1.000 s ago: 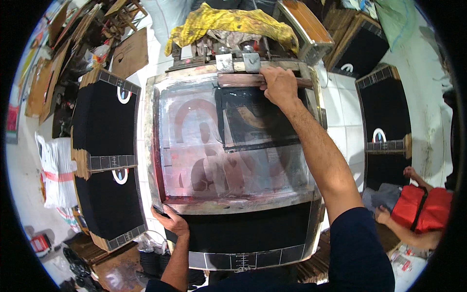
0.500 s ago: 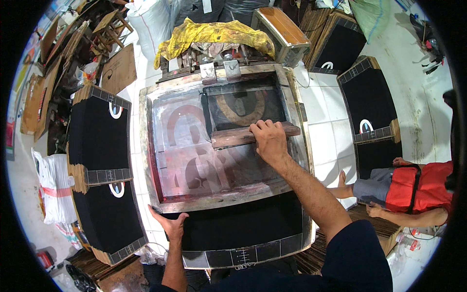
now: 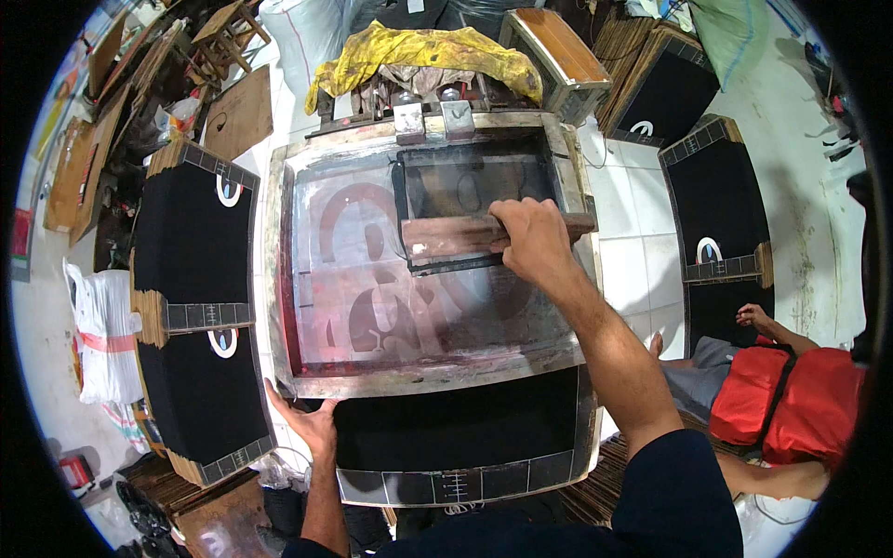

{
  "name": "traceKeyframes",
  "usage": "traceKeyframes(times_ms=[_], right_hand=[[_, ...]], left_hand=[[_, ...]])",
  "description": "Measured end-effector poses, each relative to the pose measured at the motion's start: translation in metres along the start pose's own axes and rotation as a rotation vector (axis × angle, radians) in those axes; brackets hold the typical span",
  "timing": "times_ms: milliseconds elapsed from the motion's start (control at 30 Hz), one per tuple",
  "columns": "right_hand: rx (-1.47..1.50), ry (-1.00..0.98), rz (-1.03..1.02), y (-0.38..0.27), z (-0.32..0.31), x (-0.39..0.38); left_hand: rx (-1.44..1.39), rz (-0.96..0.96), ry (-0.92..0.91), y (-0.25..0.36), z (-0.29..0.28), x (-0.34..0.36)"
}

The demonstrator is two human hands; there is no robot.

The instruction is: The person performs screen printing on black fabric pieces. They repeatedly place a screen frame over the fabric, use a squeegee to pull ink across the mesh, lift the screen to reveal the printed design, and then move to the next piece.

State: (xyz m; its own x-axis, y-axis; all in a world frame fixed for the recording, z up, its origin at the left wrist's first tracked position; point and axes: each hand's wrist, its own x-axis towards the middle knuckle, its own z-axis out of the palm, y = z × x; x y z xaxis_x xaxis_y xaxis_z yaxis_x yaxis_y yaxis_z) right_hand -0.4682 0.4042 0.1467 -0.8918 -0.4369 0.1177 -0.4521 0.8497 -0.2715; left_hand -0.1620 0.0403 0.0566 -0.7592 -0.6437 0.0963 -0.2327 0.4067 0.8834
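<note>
A wooden-framed printing screen (image 3: 326, 279) lies over a board covered in black cloth (image 3: 456, 423). Its mesh carries curved shapes, and a dark-edged rectangular area (image 3: 465, 177) sits at its upper right. My right hand (image 3: 539, 237) is closed around a wooden squeegee (image 3: 446, 238), which lies crosswise over that rectangle, its right end near the frame's right side. At the near left corner of the frame rests my left hand (image 3: 312, 428), fingers stretched out and thumb spread. Some of its fingertips are hidden against the frame edge.
Boards with black cloth and printed eye shapes stand at left (image 3: 200, 242) and right (image 3: 716, 195). Beyond the screen are metal hinge clamps (image 3: 409, 123) and a yellow stained cloth (image 3: 428, 51). A person in red (image 3: 809, 400) sits at the right.
My right hand has pushed the squeegee farther from me, uncovering the near edge of the dark rectangle. My left hand stays at the frame corner. The person in red has shifted.
</note>
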Motion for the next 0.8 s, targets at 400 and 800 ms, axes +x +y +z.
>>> traceKeyframes(times_ms=[400,800], right_hand=[[-0.099,-0.103,-0.033,0.068,0.015,0.162],[0.188,0.381,0.173,-0.047,0.013,-0.117]], left_hand=[[-0.086,0.010,0.001,0.008,0.003,0.001],[-0.005,0.076,0.033,0.026,-0.006,0.001]])
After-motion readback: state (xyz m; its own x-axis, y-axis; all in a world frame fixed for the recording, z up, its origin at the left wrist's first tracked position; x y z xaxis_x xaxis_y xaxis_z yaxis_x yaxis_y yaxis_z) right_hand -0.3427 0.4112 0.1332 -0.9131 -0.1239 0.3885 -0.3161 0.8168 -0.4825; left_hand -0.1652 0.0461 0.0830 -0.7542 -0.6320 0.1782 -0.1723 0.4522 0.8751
